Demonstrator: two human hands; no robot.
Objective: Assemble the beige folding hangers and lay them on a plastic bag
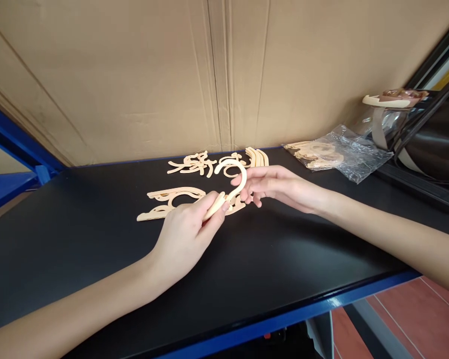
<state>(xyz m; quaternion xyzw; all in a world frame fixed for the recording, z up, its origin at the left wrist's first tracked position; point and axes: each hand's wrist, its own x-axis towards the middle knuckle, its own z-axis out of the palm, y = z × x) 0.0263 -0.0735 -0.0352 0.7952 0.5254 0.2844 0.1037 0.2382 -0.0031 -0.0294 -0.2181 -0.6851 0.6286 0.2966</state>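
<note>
A cream plastic folding hanger point(242, 180) is held up over the table in my left hand point(187, 227), its curved hook pointing up and away. The thumb and fingers of that hand are closed around the hanger's folded body, which is mostly hidden in the grip. My right hand point(271, 185) is just right of the hook with its fingers apart and loosely bent. One fingertip shows beside the hook's curve; I cannot tell if it touches. Beneath and beyond my left hand lie folded cream hangers point(153, 214), partly covered by it.
Loose hook pieces point(194, 163) and a stack of curved hanger arms point(260, 157) lie at the back of the black table point(284, 264). A clear plastic bag point(344, 152) with cream parts is at the back right, near a dark brown bag point(437, 129). Cardboard point(134, 75) stands behind.
</note>
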